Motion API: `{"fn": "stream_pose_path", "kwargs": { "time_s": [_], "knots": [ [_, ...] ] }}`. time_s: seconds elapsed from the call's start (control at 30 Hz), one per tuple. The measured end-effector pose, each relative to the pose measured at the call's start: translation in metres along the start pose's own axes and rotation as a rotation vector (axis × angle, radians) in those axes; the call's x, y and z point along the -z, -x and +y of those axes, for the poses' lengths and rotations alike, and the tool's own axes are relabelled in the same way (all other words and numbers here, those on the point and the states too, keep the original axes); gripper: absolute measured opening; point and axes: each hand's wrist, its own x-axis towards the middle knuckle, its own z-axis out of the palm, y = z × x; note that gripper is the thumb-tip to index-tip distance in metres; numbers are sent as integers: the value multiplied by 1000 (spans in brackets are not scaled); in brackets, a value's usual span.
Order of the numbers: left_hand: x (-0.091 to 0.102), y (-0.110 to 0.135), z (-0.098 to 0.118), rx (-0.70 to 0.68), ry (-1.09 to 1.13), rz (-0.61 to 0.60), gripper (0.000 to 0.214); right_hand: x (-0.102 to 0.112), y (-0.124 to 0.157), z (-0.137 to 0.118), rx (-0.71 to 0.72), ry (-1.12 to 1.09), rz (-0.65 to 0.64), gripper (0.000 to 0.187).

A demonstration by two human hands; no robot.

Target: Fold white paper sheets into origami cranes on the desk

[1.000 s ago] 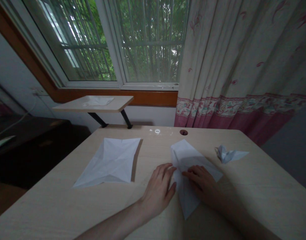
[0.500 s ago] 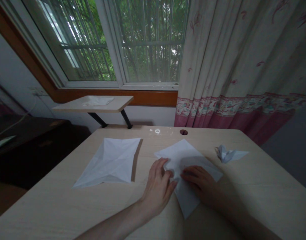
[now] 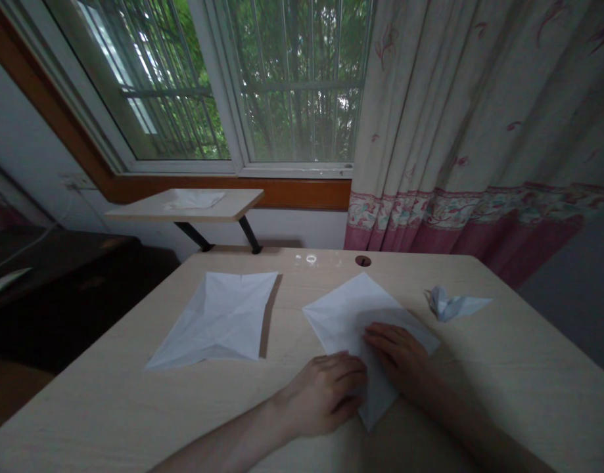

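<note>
Two hands rest on one creased white sheet (image 3: 348, 309) in the middle of the pale wooden desk (image 3: 134, 407). Half a second ago the left hand (image 3: 326, 394) lay farther out, fingers spread at the sheet's left corner. Now it sits nearer and more to the right, fingers curled with the tips on the sheet's near-left edge; I cannot tell whether it pinches the paper or only presses it. The right hand (image 3: 400, 358) has hardly moved and lies flat, palm down and released, on the sheet's near-right part. A second ago the sheet was narrower, with its left flap turned in; now that flap lies opened out to the left.

Left of it, well apart, lies a second creased sheet (image 3: 217, 318). To the far right a small folded paper figure (image 3: 452, 305) sits alone on the desk. Behind the desk's far edge, a raised shelf (image 3: 242, 200) bears a pale piece of paper (image 3: 190, 198).
</note>
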Motion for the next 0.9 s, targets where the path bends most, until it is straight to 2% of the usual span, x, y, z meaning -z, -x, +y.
{"fn": "stream_pose_path", "kwargs": {
  "time_s": [0.17, 0.37, 0.57, 0.9],
  "knots": [
    [1, -2, 3, 98, -33, 53, 28, -2, 0, 2, 7, -7, -13, 43],
    [-6, -4, -1, 165, -180, 140, 28, 1, -3, 0, 21, -17, -55, 46],
    [-2, -5, -2, 241, -302, 110, 27, 7, -5, -8, 38, -13, -121, 44],
    [-8, -1, -8, 296, -471, 104, 52, 14, -11, -18, 64, 27, -193, 39]
  ]
}}
